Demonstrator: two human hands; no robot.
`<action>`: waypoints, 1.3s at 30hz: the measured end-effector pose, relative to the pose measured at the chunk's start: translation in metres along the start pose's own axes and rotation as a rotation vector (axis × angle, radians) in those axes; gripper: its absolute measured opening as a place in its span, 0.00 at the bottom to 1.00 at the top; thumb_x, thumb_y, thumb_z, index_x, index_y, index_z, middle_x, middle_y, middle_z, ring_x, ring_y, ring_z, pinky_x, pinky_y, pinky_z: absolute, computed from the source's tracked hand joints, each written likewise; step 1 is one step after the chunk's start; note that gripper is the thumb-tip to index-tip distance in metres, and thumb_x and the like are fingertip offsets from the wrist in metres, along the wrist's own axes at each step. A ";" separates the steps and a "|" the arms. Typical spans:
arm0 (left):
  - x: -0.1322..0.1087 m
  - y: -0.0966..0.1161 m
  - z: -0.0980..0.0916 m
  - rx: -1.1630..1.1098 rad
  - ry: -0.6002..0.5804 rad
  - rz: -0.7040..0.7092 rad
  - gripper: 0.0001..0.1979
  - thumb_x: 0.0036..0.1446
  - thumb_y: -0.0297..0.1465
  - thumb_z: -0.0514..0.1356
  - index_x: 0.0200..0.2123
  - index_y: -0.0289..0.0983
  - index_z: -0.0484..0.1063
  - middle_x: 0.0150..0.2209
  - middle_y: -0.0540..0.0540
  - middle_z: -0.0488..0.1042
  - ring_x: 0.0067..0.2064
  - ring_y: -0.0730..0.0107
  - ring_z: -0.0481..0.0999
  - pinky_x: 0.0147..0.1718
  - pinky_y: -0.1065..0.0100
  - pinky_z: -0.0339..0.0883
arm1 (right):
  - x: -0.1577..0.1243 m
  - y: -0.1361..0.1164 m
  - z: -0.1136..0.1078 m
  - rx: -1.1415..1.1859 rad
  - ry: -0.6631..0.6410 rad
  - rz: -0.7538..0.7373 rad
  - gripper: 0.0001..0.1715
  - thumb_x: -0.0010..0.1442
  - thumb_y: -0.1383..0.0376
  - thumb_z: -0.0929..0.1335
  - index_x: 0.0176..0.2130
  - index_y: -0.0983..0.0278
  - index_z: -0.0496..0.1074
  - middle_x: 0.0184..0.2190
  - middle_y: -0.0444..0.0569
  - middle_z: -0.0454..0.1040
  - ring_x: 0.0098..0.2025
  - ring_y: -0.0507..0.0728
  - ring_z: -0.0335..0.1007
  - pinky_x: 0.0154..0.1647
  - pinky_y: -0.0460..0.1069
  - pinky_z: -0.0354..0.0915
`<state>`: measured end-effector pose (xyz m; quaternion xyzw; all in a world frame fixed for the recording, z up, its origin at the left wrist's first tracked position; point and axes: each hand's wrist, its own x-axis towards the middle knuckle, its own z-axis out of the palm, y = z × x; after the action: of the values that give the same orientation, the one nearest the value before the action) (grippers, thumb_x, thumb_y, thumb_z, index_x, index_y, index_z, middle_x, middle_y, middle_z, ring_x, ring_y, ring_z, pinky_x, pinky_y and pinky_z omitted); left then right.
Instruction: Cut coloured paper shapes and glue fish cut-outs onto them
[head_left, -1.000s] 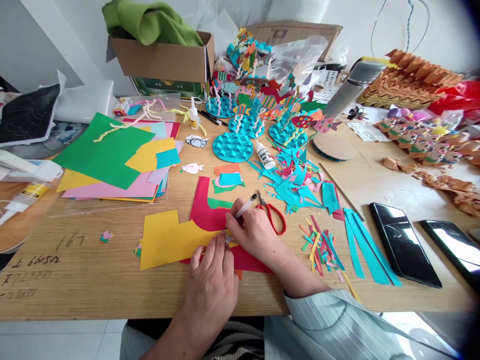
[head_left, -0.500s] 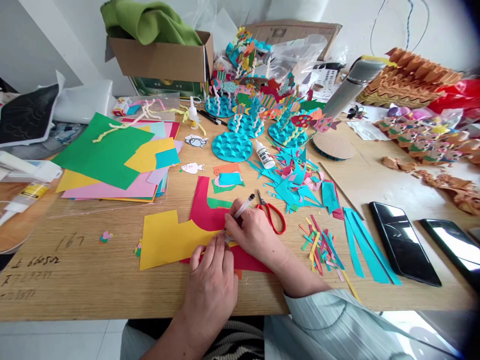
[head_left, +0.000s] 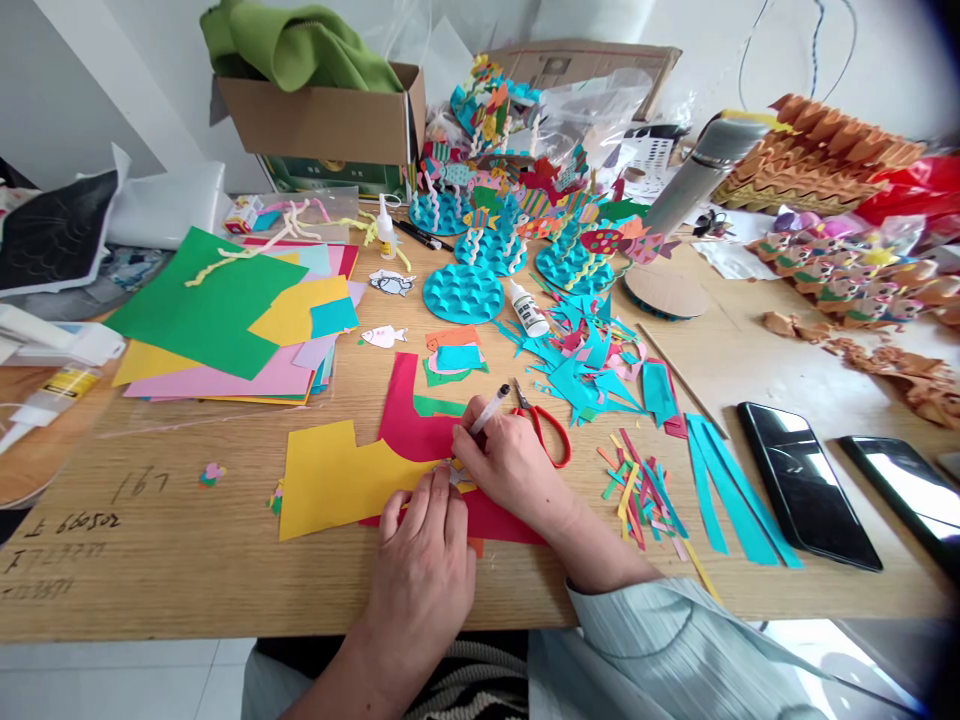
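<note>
My right hand (head_left: pixel 506 455) is closed round a white pen with a dark end (head_left: pixel 491 410), its tip down by a small pale cut-out (head_left: pixel 451 470) mostly hidden by my fingers. My left hand (head_left: pixel 424 555) lies with fingers stretched out, fingertips pressing on that cut-out at the edge of a yellow paper sheet (head_left: pixel 322 480). Red paper (head_left: pixel 424 425) lies partly under the yellow sheet and my hands. Just past my right hand are red-handled scissors (head_left: pixel 551 438). Farther off lies a white paper fish (head_left: pixel 385 336).
Blue paper scraps (head_left: pixel 592 370) and a glue bottle (head_left: pixel 529 310) lie beyond the scissors. Thin coloured strips (head_left: pixel 641 490) and a phone (head_left: pixel 806 485) are at right. Stacked coloured paper (head_left: pixel 210 300) sits at left. Blue bases with paper fish (head_left: pixel 487 250) stand at the back.
My right hand and the pen have shifted very slightly right, showing a little more of the small cut-out. My left hand stays in place.
</note>
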<state>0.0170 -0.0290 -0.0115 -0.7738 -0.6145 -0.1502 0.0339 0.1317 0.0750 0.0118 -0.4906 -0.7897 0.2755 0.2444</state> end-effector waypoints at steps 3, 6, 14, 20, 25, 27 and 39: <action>-0.001 0.000 0.001 -0.001 0.008 0.003 0.17 0.56 0.23 0.52 0.47 0.30 0.73 0.54 0.35 0.73 0.53 0.58 0.72 0.51 0.55 0.57 | 0.000 0.001 0.000 -0.012 0.007 0.003 0.08 0.59 0.67 0.60 0.28 0.61 0.55 0.17 0.40 0.62 0.17 0.49 0.57 0.22 0.45 0.49; -0.002 0.000 0.001 -0.009 0.027 0.005 0.18 0.56 0.23 0.52 0.49 0.29 0.72 0.53 0.36 0.74 0.53 0.59 0.72 0.51 0.55 0.56 | 0.000 0.002 0.000 -0.021 0.008 0.001 0.09 0.59 0.67 0.60 0.28 0.61 0.54 0.16 0.40 0.60 0.17 0.49 0.56 0.22 0.45 0.48; -0.001 -0.001 0.002 -0.029 0.024 0.000 0.19 0.56 0.24 0.52 0.49 0.29 0.72 0.54 0.36 0.73 0.54 0.59 0.71 0.51 0.55 0.55 | -0.001 0.003 0.001 -0.031 0.015 0.010 0.07 0.59 0.66 0.60 0.28 0.61 0.56 0.17 0.40 0.61 0.18 0.50 0.58 0.23 0.45 0.49; -0.001 -0.001 0.002 -0.022 0.033 0.007 0.18 0.55 0.23 0.53 0.49 0.29 0.72 0.52 0.37 0.74 0.53 0.58 0.71 0.51 0.55 0.57 | -0.001 0.002 0.000 -0.032 0.014 0.006 0.08 0.59 0.67 0.60 0.28 0.61 0.55 0.17 0.40 0.60 0.18 0.49 0.58 0.23 0.45 0.49; 0.000 -0.001 0.000 -0.014 0.027 0.012 0.18 0.55 0.23 0.52 0.49 0.29 0.72 0.52 0.37 0.74 0.53 0.59 0.71 0.51 0.56 0.57 | -0.001 0.002 0.001 -0.030 0.020 0.011 0.08 0.59 0.67 0.60 0.28 0.61 0.56 0.17 0.40 0.60 0.19 0.50 0.58 0.23 0.45 0.50; 0.000 -0.001 0.000 -0.015 0.032 0.016 0.18 0.56 0.23 0.52 0.48 0.29 0.72 0.52 0.37 0.74 0.53 0.59 0.71 0.51 0.56 0.57 | -0.001 0.002 0.001 -0.027 0.023 0.014 0.07 0.59 0.67 0.60 0.28 0.61 0.56 0.17 0.40 0.61 0.19 0.50 0.58 0.23 0.45 0.50; -0.001 -0.001 0.001 -0.019 0.016 0.015 0.19 0.55 0.23 0.52 0.50 0.28 0.71 0.54 0.36 0.73 0.53 0.57 0.71 0.51 0.55 0.56 | -0.002 0.003 0.000 -0.018 0.038 0.016 0.07 0.58 0.68 0.61 0.28 0.61 0.58 0.17 0.40 0.61 0.18 0.49 0.58 0.23 0.45 0.52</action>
<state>0.0159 -0.0294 -0.0133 -0.7773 -0.6070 -0.1620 0.0324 0.1342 0.0746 0.0097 -0.5043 -0.7833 0.2612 0.2525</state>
